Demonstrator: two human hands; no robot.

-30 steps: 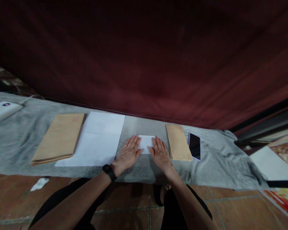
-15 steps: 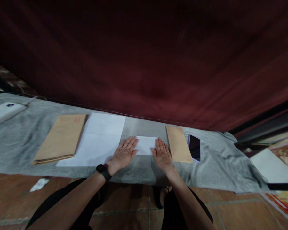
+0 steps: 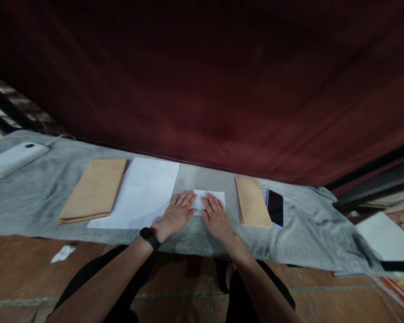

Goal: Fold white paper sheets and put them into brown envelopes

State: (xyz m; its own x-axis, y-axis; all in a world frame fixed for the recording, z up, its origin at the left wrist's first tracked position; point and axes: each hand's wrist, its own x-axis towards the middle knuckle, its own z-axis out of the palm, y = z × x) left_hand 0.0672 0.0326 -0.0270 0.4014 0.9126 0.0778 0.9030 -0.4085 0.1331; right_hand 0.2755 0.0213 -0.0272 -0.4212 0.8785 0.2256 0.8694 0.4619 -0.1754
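Observation:
A small folded white paper [image 3: 198, 206] lies flat on the grey cloth in front of me. My left hand [image 3: 177, 211] rests palm down over its left end, fingers stretched out; a black band is on that wrist. Flat on the paper's right part is my right hand [image 3: 217, 215], its fingers extended too. Only the strip between the hands and the upper right corner of the paper show. Left of my left hand lie large white sheets [image 3: 148, 188] with a faint crease. A brown envelope [image 3: 253, 202] lies to the right of my right hand.
A stack of brown envelopes [image 3: 92, 190] overlaps the white sheets' left side. Beside the right envelope is a phone [image 3: 275, 208]. A white device [image 3: 15, 159] with a cable sits far left. The grey cloth [image 3: 306, 229] covers the narrow surface; a dark red curtain [image 3: 202, 98] hangs behind.
My right hand has slid left across the folded paper, closer to my left hand, baring the paper's right corner. The left hand stays over the left end. The view has shifted slightly.

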